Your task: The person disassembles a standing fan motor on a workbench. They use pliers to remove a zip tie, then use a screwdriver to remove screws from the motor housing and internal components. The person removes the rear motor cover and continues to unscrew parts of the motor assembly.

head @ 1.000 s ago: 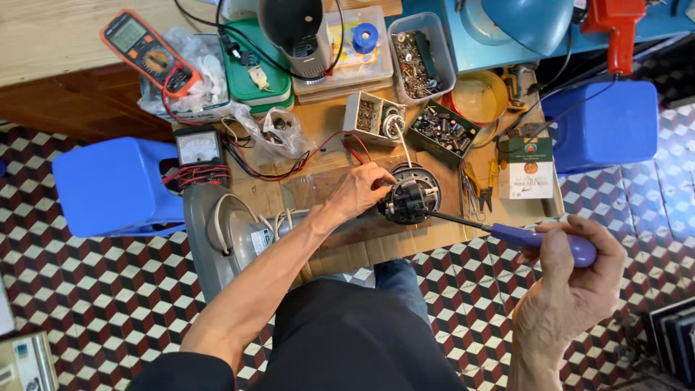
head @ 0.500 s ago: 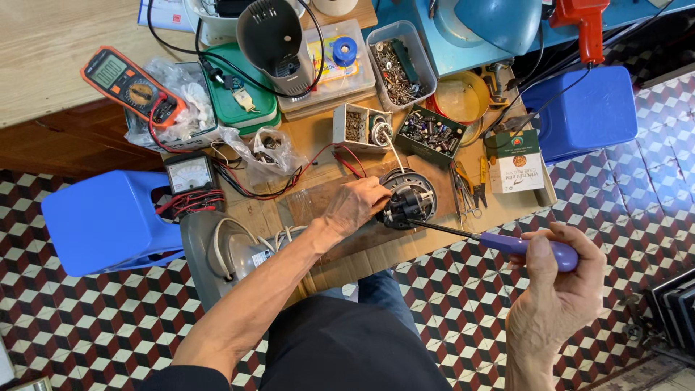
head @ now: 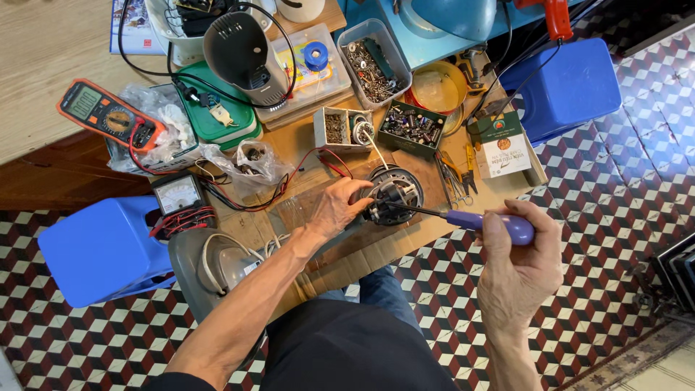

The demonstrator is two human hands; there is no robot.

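Table [head: 43, 43]: we see a low wooden surface crowded with parts trays.
Motor [head: 394, 194]: round, dark, at the near edge, beside the multimeter [head: 108, 119] leads.
Left hand [head: 339, 208]: our grip is closed on the motor's side.
Right hand [head: 517, 268]: fingers wrapped around the purple screwdriver [head: 470, 219], tip at the motor.

Left hand [head: 337, 210] steadies round black motor [head: 394, 194]; right hand [head: 517, 271] grips purple screwdriver [head: 489, 223].
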